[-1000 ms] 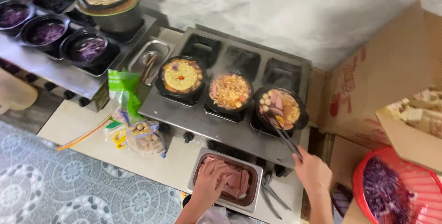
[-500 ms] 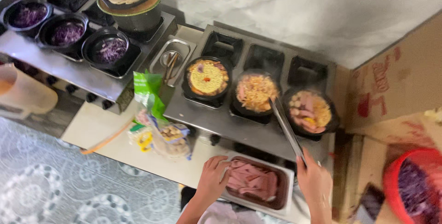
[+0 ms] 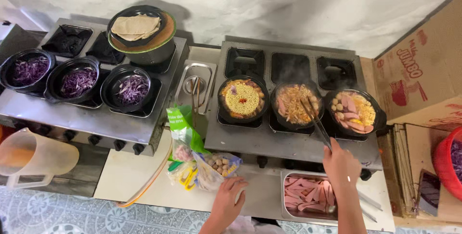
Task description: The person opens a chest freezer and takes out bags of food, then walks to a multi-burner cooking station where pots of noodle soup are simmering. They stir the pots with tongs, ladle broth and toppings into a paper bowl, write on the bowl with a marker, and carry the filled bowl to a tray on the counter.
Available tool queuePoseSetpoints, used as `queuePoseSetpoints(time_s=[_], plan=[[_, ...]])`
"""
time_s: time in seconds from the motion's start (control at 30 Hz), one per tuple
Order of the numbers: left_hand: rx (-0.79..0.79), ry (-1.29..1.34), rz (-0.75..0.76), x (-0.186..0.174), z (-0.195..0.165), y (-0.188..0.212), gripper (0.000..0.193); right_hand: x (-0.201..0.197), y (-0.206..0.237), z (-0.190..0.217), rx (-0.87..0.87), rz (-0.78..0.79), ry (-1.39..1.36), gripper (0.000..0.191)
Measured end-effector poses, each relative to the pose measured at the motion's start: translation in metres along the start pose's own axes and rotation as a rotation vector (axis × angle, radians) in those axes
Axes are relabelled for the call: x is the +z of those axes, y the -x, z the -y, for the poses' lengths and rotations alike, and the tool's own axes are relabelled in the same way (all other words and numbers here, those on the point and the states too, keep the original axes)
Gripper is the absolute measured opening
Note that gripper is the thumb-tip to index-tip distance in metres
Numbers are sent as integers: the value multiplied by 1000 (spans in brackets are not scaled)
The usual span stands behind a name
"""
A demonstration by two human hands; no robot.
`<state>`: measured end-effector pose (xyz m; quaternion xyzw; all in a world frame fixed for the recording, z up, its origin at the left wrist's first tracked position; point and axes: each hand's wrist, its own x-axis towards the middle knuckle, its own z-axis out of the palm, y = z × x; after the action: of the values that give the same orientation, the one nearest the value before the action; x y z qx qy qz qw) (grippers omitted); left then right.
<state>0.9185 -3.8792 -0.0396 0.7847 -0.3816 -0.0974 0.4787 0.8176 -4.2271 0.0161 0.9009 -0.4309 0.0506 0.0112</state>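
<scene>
Against a rough whitewashed wall, two steel burner units [image 3: 269,140] carry round black clay pots, three on the left filled with shredded purple cabbage [image 3: 77,82] waiting their turn. The right hand [image 3: 340,164] grips long metal tongs [image 3: 315,121] whose tips reach the middle pot of noodles [image 3: 297,104] over the heat. The left hand [image 3: 230,193], fingers loosely spread, touches a crinkly clear bag of meatballs [image 3: 219,164] on the counter's edge.

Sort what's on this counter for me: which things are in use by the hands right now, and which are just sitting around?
In use:
right hand
tongs
middle noodle pot
left hand
bag of round balls

Sitting around:
three bowls of purple cabbage
plastic jug
tray of sliced sausage
cardboard box
</scene>
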Motion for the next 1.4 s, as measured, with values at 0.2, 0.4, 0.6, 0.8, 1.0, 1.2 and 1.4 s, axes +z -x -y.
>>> queuePoseSetpoints(time_s=[0.2, 0.4, 0.6, 0.8, 1.0, 1.2, 1.4], plan=[[28, 45, -38, -6, -9, 2, 24, -32, 36, 41, -218, -45, -114, 46], [-18, 62, -93, -19, -20, 2, 23, -23, 38, 94, -469, 3, -138, 49], [-75, 68, -123, -27, -25, 2, 24, -5, 37, 118, -495, 50, -102, 50], [-67, 56, -106, -25, -24, 2, 24, 18, 31, 134, -488, -21, -33, 50], [-60, 71, -133, -28, -20, 2, 26, 26, 30, 124, -550, -178, -16, 47], [-65, 82, -143, -32, -14, -1, 27, 3, 8, 80, -696, -266, 191, 58], [-41, 72, -138, -30, -11, -7, 27, -38, -19, 59, -626, -135, 141, 43]])
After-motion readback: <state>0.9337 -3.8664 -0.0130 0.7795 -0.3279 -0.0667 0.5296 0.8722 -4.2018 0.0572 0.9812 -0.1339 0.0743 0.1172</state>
